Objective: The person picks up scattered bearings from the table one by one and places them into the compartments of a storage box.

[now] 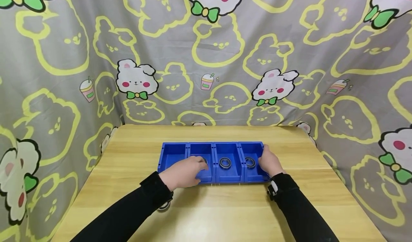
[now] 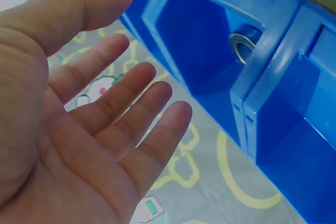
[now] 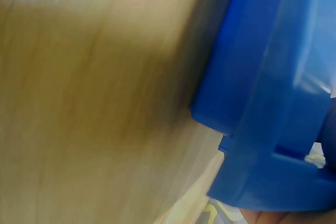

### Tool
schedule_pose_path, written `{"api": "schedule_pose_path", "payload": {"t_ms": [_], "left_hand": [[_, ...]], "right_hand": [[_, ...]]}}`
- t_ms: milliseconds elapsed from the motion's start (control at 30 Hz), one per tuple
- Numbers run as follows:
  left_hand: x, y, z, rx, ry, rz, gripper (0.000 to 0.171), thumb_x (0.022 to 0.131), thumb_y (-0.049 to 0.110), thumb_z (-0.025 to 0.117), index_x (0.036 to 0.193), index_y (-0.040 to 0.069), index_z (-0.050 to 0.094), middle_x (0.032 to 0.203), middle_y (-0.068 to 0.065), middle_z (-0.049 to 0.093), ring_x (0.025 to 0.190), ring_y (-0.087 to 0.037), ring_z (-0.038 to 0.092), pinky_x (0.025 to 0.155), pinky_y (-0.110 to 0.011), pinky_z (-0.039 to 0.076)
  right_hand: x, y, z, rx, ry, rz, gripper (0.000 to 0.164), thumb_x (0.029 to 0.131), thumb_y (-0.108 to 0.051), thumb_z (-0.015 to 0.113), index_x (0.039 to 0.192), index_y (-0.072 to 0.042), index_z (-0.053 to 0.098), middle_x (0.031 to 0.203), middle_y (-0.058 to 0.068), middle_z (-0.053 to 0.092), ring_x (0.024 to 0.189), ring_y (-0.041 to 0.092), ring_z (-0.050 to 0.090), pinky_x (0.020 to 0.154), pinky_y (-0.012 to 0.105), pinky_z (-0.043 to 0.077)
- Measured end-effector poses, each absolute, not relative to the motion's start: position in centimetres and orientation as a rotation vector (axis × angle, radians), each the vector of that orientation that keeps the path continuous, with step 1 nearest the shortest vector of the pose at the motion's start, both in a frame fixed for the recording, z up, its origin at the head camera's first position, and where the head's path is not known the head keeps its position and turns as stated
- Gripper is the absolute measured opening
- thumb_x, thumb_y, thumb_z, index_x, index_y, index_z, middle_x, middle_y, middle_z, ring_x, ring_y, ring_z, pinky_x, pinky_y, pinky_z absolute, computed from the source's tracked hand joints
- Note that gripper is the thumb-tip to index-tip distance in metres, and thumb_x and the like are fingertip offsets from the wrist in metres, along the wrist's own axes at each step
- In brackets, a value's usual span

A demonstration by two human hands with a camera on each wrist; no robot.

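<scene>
A row of joined blue bins (image 1: 227,180) stands on the table. My left hand (image 1: 188,170) is over the second bin from the left; its fingers are spread and loosely bent, and the palm is bare in the left wrist view. Beyond those fingers a metal ball bearing (image 2: 235,42) shows inside a bin. At the right end, my right hand (image 1: 269,161) grips the outer bin wall, its fingers mostly hidden behind the blue plastic (image 3: 262,182) in the right wrist view. One bearing (image 1: 220,163) lies in the third bin and another bearing (image 1: 253,163) in the rightmost.
Another bearing (image 1: 165,207) lies on the wooden table (image 1: 225,213), partly covered by the left sleeve. The leftmost bin (image 1: 173,156) shows a bare floor. A patterned grey curtain (image 1: 180,102) hangs behind the table and along both sides.
</scene>
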State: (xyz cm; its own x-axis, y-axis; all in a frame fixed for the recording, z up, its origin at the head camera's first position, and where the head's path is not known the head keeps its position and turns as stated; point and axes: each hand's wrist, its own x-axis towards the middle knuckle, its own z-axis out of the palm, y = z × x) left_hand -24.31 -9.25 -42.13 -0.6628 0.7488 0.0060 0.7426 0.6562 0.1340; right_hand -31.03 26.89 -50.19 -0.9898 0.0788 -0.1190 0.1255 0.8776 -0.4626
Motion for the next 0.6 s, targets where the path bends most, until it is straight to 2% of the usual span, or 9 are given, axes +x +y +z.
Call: {"api": "schedule_pose_path", "payload": {"t_ms": [333, 600], "left_hand": [[-21.1, -11.3, -42.6, 1.317, 2.778, 0.225, 0.032, 0.083, 0.016, 0.081, 0.114, 0.013, 0.073, 0.11, 0.002, 0.065, 0.104, -0.016, 0.062, 0.09, -0.026, 0.052], [-19.5, -13.3, -44.3, 1.243, 2.768, 0.276, 0.032, 0.076, 0.012, 0.082, 0.107, 0.013, 0.075, 0.107, 0.002, 0.065, 0.098, -0.016, 0.063, 0.085, -0.03, 0.054]], "right_hand": [[-30.8, 27.1, -49.7, 0.177, 2.936, -0.756, 0.066, 0.098, -0.004, 0.046, 0.15, 0.014, 0.01, 0.12, 0.041, 0.056, 0.1, 0.045, 0.063, 0.084, 0.056, 0.051], [-31.0, 26.8, -49.7, 0.156, 2.939, -0.744, 0.066, 0.097, -0.004, 0.047, 0.149, 0.015, 0.011, 0.115, 0.04, 0.058, 0.095, 0.041, 0.064, 0.081, 0.054, 0.052]]}}
